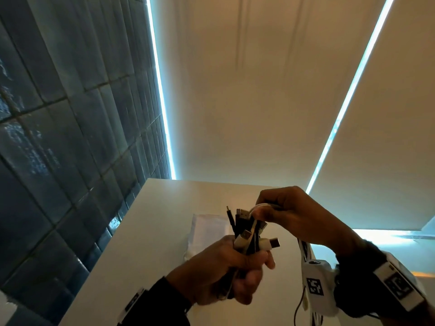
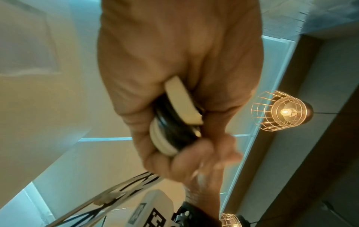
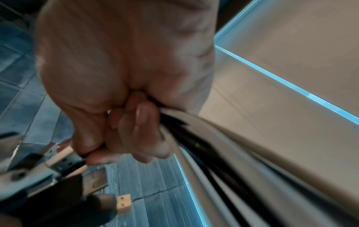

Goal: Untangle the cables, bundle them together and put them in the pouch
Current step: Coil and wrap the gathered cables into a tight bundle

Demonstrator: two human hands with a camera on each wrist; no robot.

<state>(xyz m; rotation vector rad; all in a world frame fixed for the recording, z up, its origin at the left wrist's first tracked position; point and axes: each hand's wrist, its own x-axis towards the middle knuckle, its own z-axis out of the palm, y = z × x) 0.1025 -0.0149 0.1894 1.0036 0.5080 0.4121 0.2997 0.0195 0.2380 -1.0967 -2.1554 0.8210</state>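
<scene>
Above the white table, my left hand (image 1: pixel 247 263) grips a bundle of black and white cables (image 1: pixel 244 234) in its fist. Several USB plugs stick up out of the fist. My right hand (image 1: pixel 266 211) is just above and to the right, pinching a white cable loop (image 1: pixel 258 206) at the top of the bundle. The left wrist view shows fingers curled round the cables (image 2: pixel 174 122). In the right wrist view, fingers hold black and white strands (image 3: pixel 194 142), with plugs (image 3: pixel 64 161) at lower left. A translucent pouch (image 1: pixel 207 228) lies flat on the table behind the hands.
The white table (image 1: pixel 141 243) runs up to a dark tiled wall (image 1: pixel 58 137) on the left. Pale window blinds (image 1: pixel 259 102) fill the back. Wire-caged lamps (image 2: pixel 281 110) show in the left wrist view. A thin black wire (image 1: pixel 297 307) hangs from the right wrist mount.
</scene>
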